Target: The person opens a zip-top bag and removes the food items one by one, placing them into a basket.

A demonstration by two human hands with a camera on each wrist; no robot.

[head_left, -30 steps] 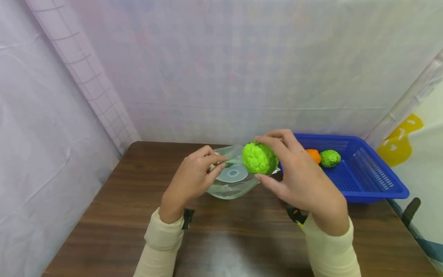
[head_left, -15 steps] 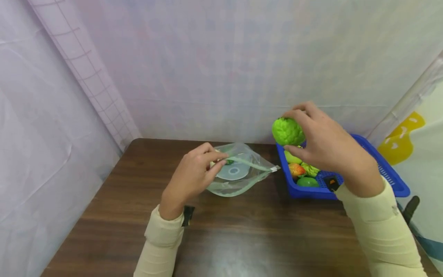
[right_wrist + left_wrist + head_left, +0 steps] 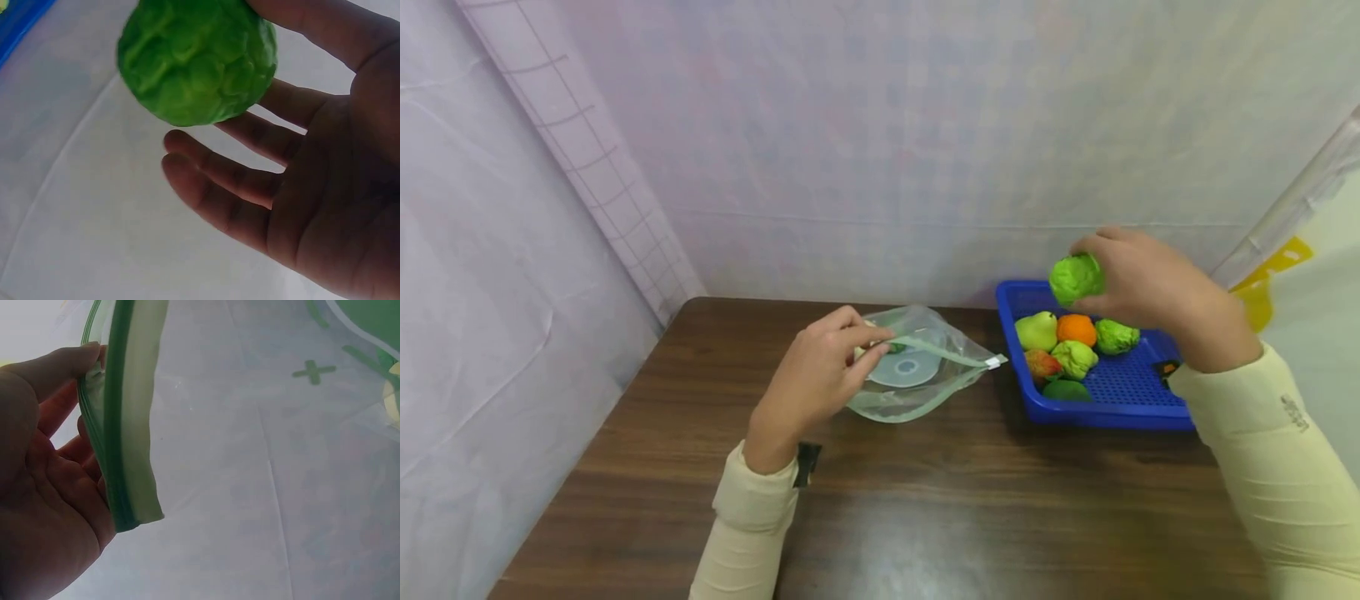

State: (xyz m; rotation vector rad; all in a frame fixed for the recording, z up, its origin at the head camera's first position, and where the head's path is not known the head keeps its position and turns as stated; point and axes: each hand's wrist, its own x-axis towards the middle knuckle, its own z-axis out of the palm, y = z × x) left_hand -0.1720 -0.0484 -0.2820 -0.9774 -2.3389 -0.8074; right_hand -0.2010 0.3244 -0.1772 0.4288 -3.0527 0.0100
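Observation:
My right hand holds a bright green, bumpy custard apple above the back of the blue basket. In the right wrist view the custard apple sits between thumb and forefingers, while the other fingers extend below it. Over the table my left hand pinches the rim of a clear slider zip bag. The left wrist view has the bag's green zip strip between thumb and fingers. A pale disc shape shows on the bag; what lies near the fingertips is partly hidden.
Inside the basket lie a green pear, an orange, a red-yellow fruit, a dark green fruit and two leafy green pieces, one of them a crumpled ball. The brown table meets a cloth wall behind.
My right hand has carried the custard apple from over the bag rightward to above the basket. The left hand has stayed at the bag's rim.

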